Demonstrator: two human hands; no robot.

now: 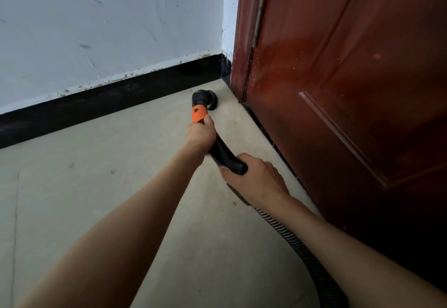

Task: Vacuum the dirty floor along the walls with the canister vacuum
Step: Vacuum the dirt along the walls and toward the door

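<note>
Hose (pixel 300 242): black, ribbed; runs along the floor (pixel 72 198) from the near right edge, passing under the right forearm toward the hands.

Right hand (pixel 254 177): fingers curled round the black curved handle (pixel 226 155) at its near end, gripping it.

Left hand (pixel 200 133): farther along the same handle, fingers wrapped round it just below the orange collar (pixel 198 113).

Nozzle (pixel 205 99): round, black; beyond the left hand, set on the floor in the far corner, near the black skirting (pixel 96 106) and just beside the door frame.

Door (pixel 350 89): red-brown, panelled, along the floor's right edge.

Wall (pixel 96 29): white, scuffed, above the skirting.

Floor: pale tiles, scattered brown specks.
</note>
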